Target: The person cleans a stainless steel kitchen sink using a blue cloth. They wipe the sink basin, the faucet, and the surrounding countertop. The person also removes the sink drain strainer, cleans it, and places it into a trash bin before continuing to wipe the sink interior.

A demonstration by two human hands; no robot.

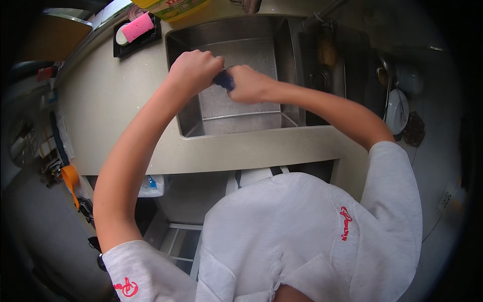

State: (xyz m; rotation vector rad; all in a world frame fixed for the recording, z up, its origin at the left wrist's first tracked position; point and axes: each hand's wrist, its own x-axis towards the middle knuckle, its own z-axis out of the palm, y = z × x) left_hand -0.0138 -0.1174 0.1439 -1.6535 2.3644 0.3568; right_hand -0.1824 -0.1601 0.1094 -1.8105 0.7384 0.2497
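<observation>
Over the steel sink (236, 121), my left hand (196, 69) and my right hand (246, 84) are both closed around a dark blue cloth (224, 79). A short bunched, twisted stretch of it shows between my two fists; the rest is hidden inside my fingers. The fists are close together, left one slightly higher in the picture, and both are held above the basin floor.
A pink sponge (138, 27) lies on a black tray (121, 49) at the counter's far left. Behind the sink are a yellow container (176, 9) and the faucet (250, 5). White dishes (397, 110) stand at the right. Below the counter (246, 151) is an open cabinet.
</observation>
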